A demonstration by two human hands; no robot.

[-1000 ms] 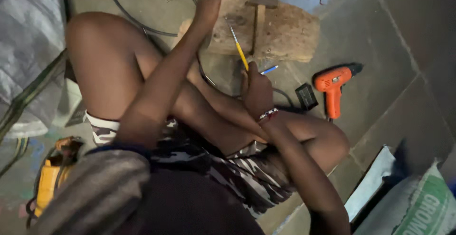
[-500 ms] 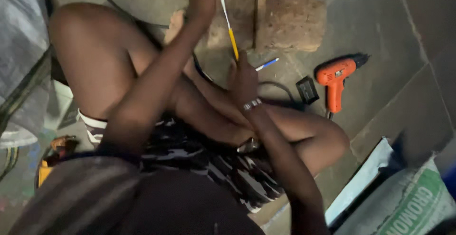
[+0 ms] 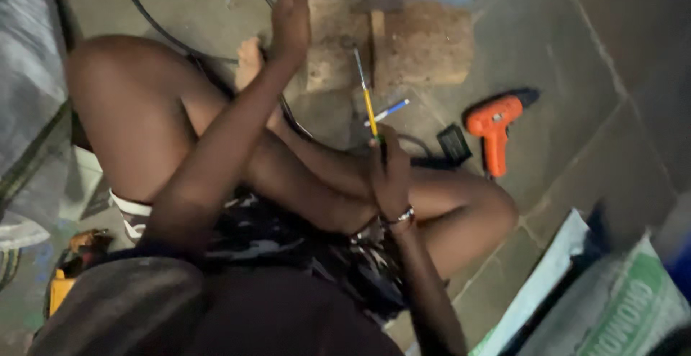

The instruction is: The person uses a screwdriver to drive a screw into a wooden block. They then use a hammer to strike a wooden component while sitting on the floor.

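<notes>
Drill [image 3: 493, 129] orange, dark chuck. Left of drill: pen [image 3: 386, 113] blue and white; screwdriver [image 3: 368, 97] yellow shaft, dark handle. Block [image 3: 425, 43] behind drill brown. Floor [image 3: 568, 61] grey-green. Shorts [image 3: 288, 244] black-and-white camouflage pattern. Sack [image 3: 619, 313] white with green print. Cables [image 3: 155, 25] black.

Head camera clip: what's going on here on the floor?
A person sits cross-legged on a tiled floor. The right hand grips a yellow screwdriver, tip aimed at a wooden block. The left hand rests on the block's left end. An orange drill and a blue pen lie nearby.
</notes>
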